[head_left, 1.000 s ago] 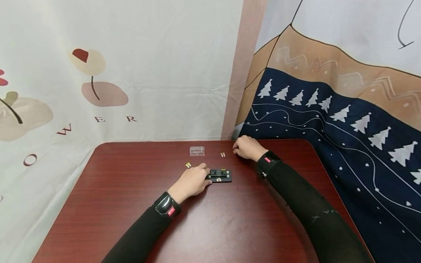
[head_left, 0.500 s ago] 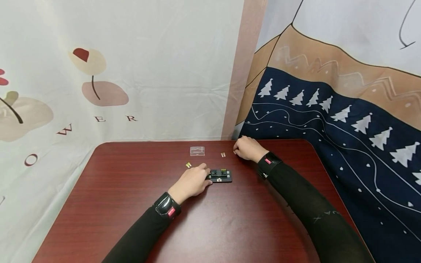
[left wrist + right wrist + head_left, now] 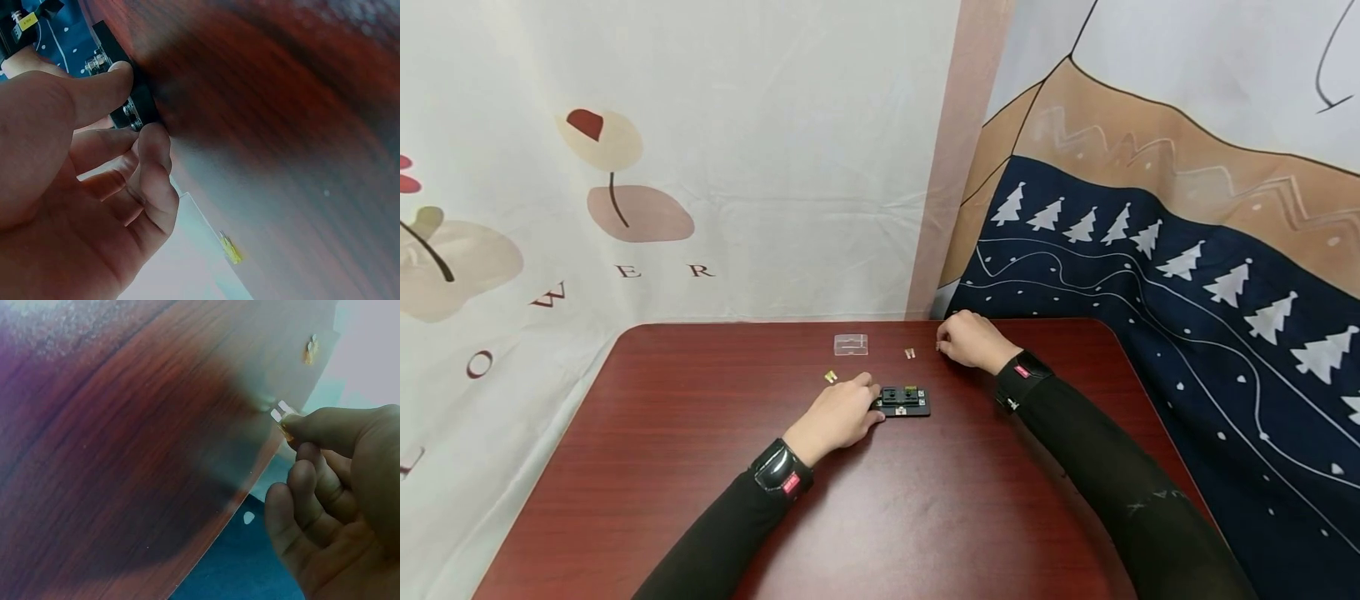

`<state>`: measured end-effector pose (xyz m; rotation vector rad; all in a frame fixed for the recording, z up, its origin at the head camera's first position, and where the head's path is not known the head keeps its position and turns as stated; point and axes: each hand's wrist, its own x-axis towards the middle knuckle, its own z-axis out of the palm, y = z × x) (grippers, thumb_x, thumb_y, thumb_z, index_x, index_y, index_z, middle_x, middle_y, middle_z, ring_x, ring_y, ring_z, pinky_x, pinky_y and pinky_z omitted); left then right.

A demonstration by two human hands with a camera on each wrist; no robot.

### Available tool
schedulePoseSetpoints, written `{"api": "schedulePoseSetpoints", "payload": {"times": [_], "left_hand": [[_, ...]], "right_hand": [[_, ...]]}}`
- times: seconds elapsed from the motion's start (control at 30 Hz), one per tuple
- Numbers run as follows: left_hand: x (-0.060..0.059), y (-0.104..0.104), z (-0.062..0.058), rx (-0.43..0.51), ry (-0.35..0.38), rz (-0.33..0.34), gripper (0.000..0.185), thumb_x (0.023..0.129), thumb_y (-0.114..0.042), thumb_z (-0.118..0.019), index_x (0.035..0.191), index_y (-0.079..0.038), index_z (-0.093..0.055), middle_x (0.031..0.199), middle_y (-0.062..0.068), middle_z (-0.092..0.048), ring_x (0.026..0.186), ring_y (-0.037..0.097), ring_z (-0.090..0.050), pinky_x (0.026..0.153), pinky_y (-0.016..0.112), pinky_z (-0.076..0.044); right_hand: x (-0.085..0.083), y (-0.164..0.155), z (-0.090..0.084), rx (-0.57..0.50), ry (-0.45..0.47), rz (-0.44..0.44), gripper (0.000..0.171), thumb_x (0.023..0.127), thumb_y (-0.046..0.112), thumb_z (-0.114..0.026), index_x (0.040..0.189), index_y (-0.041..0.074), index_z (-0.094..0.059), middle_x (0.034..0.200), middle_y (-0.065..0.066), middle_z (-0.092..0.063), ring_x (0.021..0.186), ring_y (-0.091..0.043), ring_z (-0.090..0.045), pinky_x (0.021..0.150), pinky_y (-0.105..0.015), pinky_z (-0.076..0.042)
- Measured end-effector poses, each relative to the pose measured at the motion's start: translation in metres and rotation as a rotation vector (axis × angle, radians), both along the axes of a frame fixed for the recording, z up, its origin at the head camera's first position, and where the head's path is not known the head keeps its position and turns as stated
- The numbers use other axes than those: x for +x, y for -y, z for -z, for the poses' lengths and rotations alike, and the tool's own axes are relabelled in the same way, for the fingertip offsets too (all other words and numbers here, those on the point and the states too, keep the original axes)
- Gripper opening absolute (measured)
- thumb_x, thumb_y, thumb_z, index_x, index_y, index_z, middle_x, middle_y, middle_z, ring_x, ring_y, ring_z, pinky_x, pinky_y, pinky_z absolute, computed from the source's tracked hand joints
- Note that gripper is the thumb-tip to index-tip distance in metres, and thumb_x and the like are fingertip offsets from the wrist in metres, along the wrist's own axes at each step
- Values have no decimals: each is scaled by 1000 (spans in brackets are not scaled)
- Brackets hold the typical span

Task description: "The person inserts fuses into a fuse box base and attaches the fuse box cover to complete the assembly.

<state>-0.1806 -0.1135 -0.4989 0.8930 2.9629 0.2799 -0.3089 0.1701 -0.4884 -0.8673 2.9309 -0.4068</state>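
Left hand [image 3: 838, 410] curled on black fuse block [image 3: 904, 401] at mid-counter [image 3: 700, 467], pinching its left end. Right hand [image 3: 970, 340] pinching small fuse [image 3: 282, 413], behind and right of block, long axis running left-right.

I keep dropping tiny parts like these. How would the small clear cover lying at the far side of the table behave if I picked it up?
The small clear plastic cover is probably very light and rigid. It lies flat on the smooth red-brown table, so it will likely slide rather than tip, and its low edges may be fiddly to pinch.
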Motion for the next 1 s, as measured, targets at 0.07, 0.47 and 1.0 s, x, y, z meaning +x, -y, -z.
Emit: {"api": "schedulePoseSetpoints", "payload": {"times": [0.07, 0.47, 1.0], "left_hand": [[1, -1, -1, -9, 8, -3, 36, 104, -36, -78, 123, -5, -76, 111, 7, -66, 88, 30, -76, 78, 48, -65], [4, -4, -1, -37, 17, -15, 38, 105, -38, -77, 127, -7, -76, 113, 7, -67, 89, 28, -76, 79, 45, -65], [6, -5, -4, -15, 21, -24, 39, 105, -37, -77, 126, -5, -76, 112, 8, -66, 89, 30, -75, 80, 48, -65]], "right_hand": [[3, -1, -1, -14, -7, 2, 12, 102, 17, -76, 100, 14, -87, 98, -5, -82, 85, -18, -72, 78, -41, -61], [32, 1, -15, -73, -52, -9, 12, 102, 17, -76, 105, 13, -87, 99, -2, -83, 85, -15, -69, 77, -37, -58], [78, 22, -26, -69, -63, -108, 13, 102, 16, -77, 109, 12, -87, 103, 1, -82, 91, -12, -74, 81, -37, -63]]}}
